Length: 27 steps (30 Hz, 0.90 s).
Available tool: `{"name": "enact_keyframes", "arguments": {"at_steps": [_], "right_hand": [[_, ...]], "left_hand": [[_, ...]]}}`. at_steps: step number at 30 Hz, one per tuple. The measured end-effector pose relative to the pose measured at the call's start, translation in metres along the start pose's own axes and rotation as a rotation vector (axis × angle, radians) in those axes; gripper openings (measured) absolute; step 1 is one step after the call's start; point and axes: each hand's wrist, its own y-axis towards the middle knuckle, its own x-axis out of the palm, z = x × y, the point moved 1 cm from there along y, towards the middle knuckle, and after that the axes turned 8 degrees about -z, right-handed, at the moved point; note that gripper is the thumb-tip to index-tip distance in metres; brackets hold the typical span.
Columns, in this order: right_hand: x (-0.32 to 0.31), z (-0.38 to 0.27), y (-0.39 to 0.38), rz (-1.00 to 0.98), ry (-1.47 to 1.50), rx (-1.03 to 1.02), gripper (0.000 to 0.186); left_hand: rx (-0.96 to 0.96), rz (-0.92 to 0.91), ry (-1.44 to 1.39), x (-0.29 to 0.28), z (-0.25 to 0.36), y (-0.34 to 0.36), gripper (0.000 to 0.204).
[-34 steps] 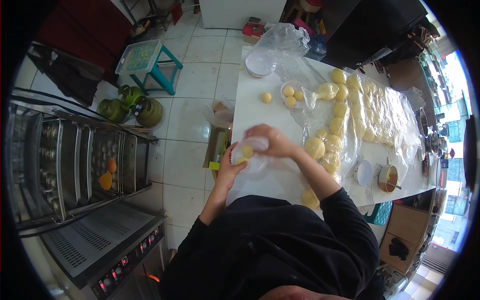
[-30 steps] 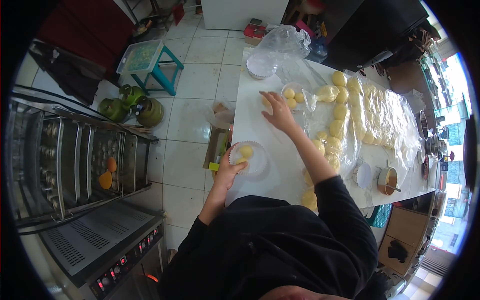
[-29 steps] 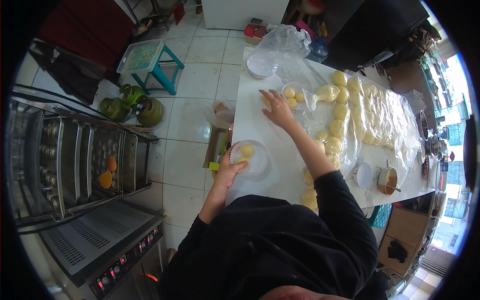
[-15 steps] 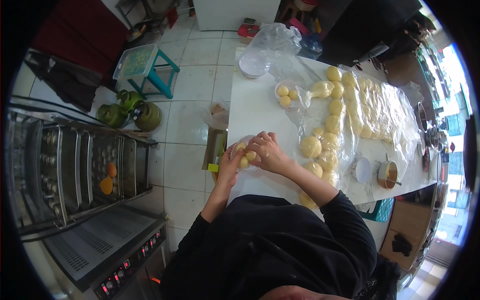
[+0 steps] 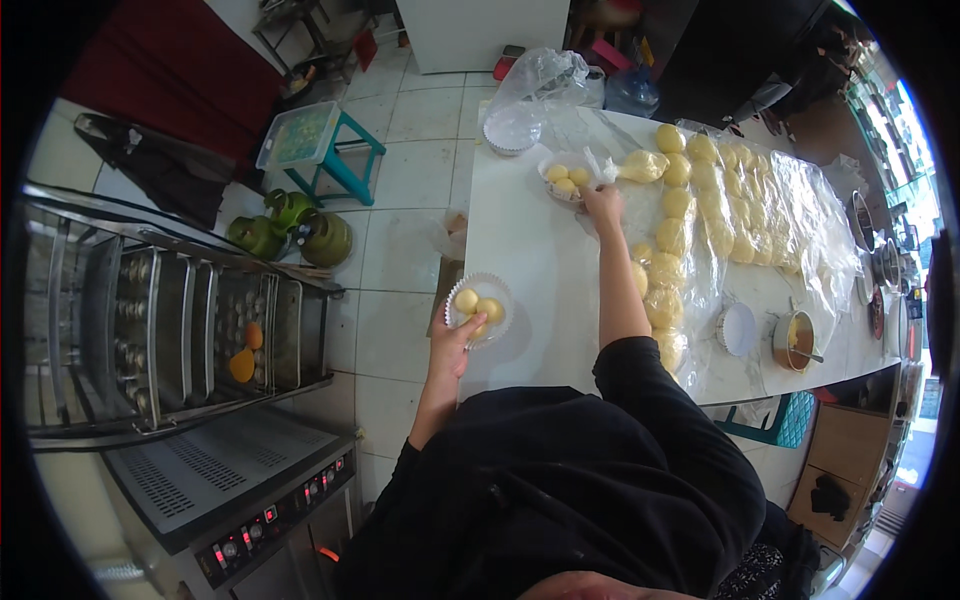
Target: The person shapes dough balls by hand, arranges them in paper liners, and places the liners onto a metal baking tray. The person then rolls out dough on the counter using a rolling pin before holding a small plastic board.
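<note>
My left hand [image 5: 449, 342] grips a white fluted paper cup [image 5: 500, 285] near the table's left edge, its thumb against the pale yellow dough balls [image 5: 466, 300] inside. Farther forward, my right hand [image 5: 604, 208] has its fingers curled on the right side of a second paper cup [image 5: 548, 162], which also holds dough balls [image 5: 564, 186]. Right of my right arm, several dough balls [image 5: 676, 203] lie in rows under clear plastic sheeting [image 5: 815, 230].
The white table [image 5: 530, 355] also holds an empty cup [image 5: 737, 330], a bowl with a spoon [image 5: 790, 340], stacked cups [image 5: 510, 135] and a crumpled bag [image 5: 555, 75]. To my left stand a tray rack [image 5: 180, 330], oven [image 5: 210, 470], gas cylinders [image 5: 325, 240] and stool [image 5: 350, 170].
My right hand has moved from the cup in my left hand forward and right to the second cup. The held cup's dough balls show more fully, and the camera's view has shifted slightly.
</note>
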Motion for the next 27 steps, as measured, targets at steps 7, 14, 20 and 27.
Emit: {"name": "enact_keyframes", "arguments": {"at_steps": [7,14,20,27], "right_hand": [[0.017,0.014,-0.043,-0.337,1.406,0.26,0.029],[-0.04,0.025,-0.149,-0.341,1.645,0.324,0.035],[-0.057,0.059,-0.293,-0.067,1.574,0.272,0.036],[-0.022,0.09,-0.426,0.052,1.617,0.321,0.04]], "left_hand": [[-0.032,-0.037,-0.008,-0.003,-0.001,-0.022,0.047],[-0.141,-0.242,0.024,-0.009,-0.014,-0.017,0.046],[-0.222,-0.485,0.075,0.007,-0.021,-0.023,0.042],[-0.282,-0.608,0.312,0.014,-0.029,-0.081,0.041]]}}
